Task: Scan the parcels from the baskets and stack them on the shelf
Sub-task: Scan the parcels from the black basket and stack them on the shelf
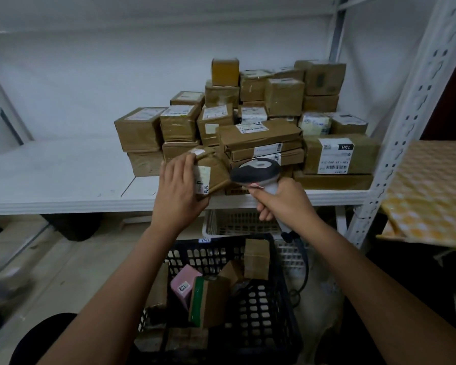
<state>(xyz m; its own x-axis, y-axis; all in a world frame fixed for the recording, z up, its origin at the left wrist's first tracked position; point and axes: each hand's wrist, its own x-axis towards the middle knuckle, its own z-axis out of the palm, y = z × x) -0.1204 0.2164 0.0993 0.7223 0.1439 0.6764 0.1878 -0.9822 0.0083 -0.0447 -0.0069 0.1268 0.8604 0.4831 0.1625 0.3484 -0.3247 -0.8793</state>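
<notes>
1. Left hand (178,191): grasps a brown parcel (211,171), tilted, at the shelf's (63,185) near edge.
2. Right hand (281,200): clenched around a grey scanner (257,172), just right of the parcel.
3. Black basket (279,293): near, below; contains more parcels.
4. Stacked parcels (261,114): far right of shelf.

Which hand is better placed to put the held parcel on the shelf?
The left hand. It already grips the parcel just at the shelf edge, beside the stack. The right hand is busy holding the scanner.
</notes>
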